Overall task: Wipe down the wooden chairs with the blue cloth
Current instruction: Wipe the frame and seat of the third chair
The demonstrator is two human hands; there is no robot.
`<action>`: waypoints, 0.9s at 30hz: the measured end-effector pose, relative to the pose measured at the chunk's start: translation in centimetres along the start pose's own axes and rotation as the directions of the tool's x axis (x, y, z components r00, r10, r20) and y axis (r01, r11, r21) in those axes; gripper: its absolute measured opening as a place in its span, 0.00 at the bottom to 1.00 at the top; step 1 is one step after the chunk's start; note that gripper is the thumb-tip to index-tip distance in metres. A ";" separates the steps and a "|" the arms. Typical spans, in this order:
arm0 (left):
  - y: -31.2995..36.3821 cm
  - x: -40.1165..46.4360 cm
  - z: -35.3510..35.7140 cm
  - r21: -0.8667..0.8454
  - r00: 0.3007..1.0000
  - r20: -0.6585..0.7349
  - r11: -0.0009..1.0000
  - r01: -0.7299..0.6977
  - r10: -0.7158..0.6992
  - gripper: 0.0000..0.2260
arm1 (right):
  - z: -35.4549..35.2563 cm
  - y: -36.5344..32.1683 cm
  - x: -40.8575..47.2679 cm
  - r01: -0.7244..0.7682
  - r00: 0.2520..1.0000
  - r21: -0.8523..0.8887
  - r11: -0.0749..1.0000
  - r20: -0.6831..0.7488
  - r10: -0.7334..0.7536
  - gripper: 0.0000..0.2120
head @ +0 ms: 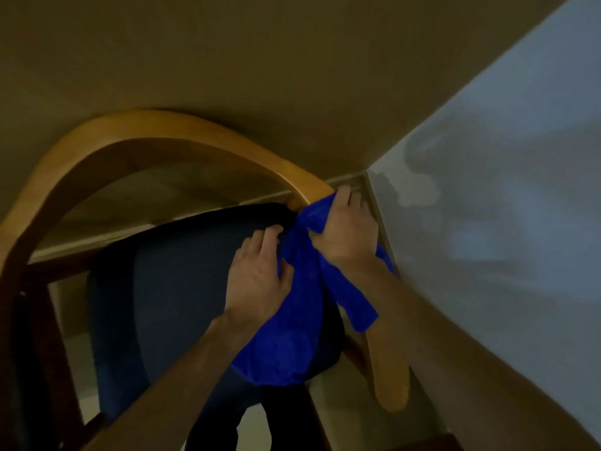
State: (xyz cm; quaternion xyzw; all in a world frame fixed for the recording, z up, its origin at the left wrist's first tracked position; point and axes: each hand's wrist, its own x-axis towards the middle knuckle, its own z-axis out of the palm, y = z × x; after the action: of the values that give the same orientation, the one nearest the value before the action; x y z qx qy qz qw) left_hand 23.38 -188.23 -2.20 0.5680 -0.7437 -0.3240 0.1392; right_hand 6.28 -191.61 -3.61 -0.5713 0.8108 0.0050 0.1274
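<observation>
A wooden chair (136, 131) with a curved light-wood back and armrest rail and a dark blue padded seat (169, 288) fills the view from above. The blue cloth (292, 336) is draped over the right side of the rail and hangs down over the seat edge. My right hand (344, 229) grips the cloth around the rail where the curve runs down into the right armrest. My left hand (260, 275) rests on the cloth beside it, fingers bent against the fabric at the seat's right edge.
The chair stands in a corner, a beige wall (292, 60) behind it and a pale wall (504, 222) tight against its right armrest (390, 379). A skirting board (344, 183) runs along the floor. Darker wooden legs (39, 320) show at left.
</observation>
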 end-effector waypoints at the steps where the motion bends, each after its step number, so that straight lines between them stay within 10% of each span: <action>1: -0.4 0.2 -0.4 0.005 1.000 -0.013 1.000 0.020 -0.020 0.23 | -0.2 -1.2 1.5 0.050 0.999 -0.017 0.999 0.005 -0.050 0.40; 10: -3.0 -0.4 -2.4 0.032 0.985 -0.080 0.987 0.156 -0.153 0.24 | -0.3 -7.6 7.9 0.313 0.950 -0.028 0.949 0.004 -0.313 0.40; 27: 0.9 -2.7 0.5 0.084 0.994 0.109 0.996 -0.003 -0.006 0.24 | 1.4 3.0 -6.5 -0.152 0.978 0.097 0.984 -0.128 0.164 0.40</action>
State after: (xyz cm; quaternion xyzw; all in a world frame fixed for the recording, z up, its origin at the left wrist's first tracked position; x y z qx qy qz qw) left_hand 23.24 -185.46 -1.52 0.5554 -0.7627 -0.3229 0.0740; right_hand 5.84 -184.34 -4.04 -0.4980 0.8598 -0.0587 0.0960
